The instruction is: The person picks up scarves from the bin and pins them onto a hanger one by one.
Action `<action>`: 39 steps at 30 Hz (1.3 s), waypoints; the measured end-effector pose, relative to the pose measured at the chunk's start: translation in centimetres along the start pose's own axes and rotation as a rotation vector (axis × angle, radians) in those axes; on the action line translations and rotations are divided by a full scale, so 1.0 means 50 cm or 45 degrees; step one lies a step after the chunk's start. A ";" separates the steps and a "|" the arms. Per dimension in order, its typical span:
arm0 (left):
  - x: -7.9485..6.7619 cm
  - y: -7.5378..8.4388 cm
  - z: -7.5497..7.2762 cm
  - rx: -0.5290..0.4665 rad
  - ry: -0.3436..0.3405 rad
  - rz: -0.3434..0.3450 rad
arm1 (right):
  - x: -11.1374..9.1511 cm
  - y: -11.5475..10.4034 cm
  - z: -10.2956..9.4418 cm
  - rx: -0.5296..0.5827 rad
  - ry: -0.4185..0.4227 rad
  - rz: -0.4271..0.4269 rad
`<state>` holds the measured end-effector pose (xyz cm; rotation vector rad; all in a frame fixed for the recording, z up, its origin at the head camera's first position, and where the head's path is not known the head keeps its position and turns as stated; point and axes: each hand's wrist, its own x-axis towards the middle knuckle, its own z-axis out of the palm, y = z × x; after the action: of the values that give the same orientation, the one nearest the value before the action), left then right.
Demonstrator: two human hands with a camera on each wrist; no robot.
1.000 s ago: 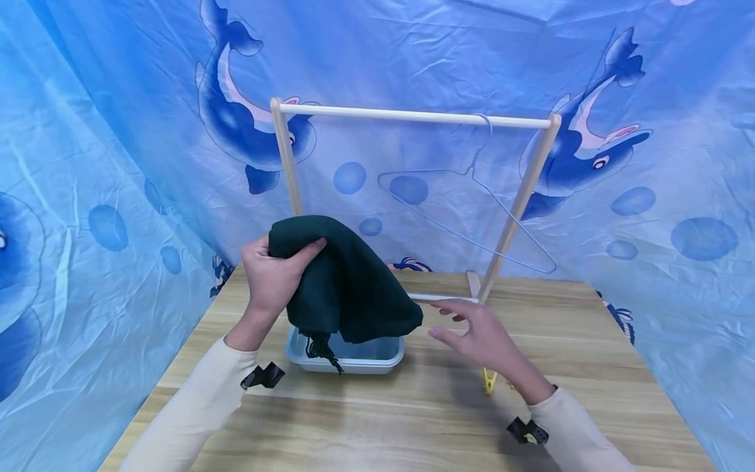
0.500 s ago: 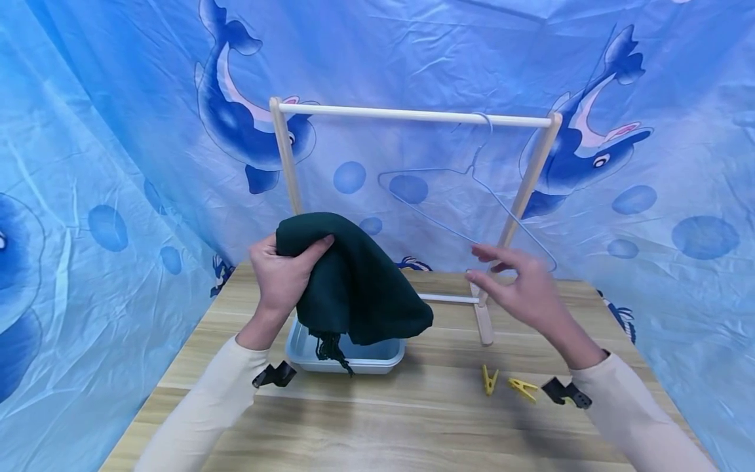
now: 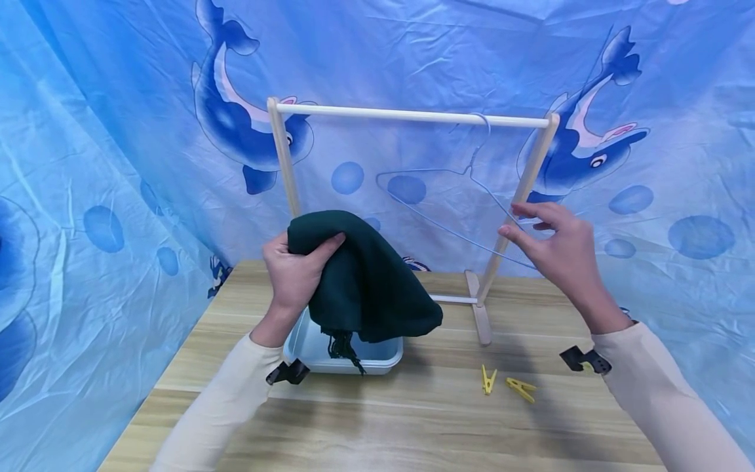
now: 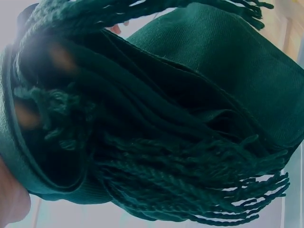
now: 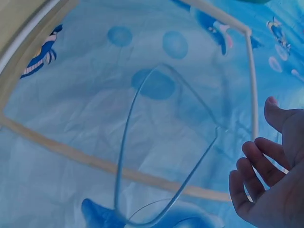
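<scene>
A folded dark green scarf (image 3: 377, 288) with twisted fringe hangs from my left hand (image 3: 297, 272), whose thumb presses on its front while the other fingers are behind the cloth. In the left wrist view the scarf's fringe (image 4: 190, 180) fills much of the picture. My right hand (image 3: 557, 246) is raised at the right, beside the blue wire hanger (image 3: 433, 219). Its fingers are slightly bent and hold nothing; the right wrist view shows a gap between them and the hanger. The hanger hooks over the white bar (image 3: 377, 113) of a small wooden rack.
Below the scarf, a light blue basin (image 3: 354, 367) stands on the wooden table (image 3: 401, 426). Two yellow clothespins (image 3: 488, 380) lie to its right. The rack's right post (image 3: 533, 164) rises near my right hand. A blue dolphin-print curtain (image 3: 377, 39) surrounds the table.
My right hand has moved up and right, from beside the scarf's lower corner to the hanger's right side. The left hand and scarf have shifted slightly right.
</scene>
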<state>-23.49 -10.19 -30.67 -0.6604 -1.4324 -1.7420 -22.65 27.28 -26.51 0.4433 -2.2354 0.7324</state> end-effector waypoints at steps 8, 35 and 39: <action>-0.002 0.002 0.011 -0.010 -0.018 -0.004 | 0.014 0.044 0.014 -0.016 -0.019 0.196; 0.001 0.006 0.013 -0.018 -0.050 0.014 | 0.027 0.071 0.028 0.009 -0.186 0.256; 0.001 0.005 0.008 -0.002 -0.037 0.019 | 0.027 0.072 0.030 0.014 -0.181 0.249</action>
<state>-23.33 -9.82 -30.38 -0.6982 -1.4423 -1.7292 -26.19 29.01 -27.70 0.2922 -2.4340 0.8369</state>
